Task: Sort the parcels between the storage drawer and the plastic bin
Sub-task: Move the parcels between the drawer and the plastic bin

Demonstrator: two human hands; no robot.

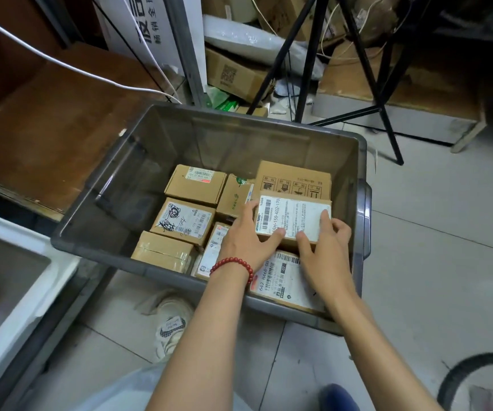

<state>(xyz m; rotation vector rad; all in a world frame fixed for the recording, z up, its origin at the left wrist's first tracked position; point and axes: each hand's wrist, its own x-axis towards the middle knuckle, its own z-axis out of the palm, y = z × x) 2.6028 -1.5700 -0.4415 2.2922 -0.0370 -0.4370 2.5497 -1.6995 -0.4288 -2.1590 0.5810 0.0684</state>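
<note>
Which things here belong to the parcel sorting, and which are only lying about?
Job: grey plastic bin, labelled parcel held by left hand and right hand, other parcels, white drawer.
Lying about: tripod, shoes, cardboard box.

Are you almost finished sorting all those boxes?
Hard to say. Several brown cardboard parcels already lie in the grey plastic bin. The left hand and right hand grip a white-labelled cardboard parcel inside it. The white storage drawer is mostly out of view, so what is left cannot be told.
</note>
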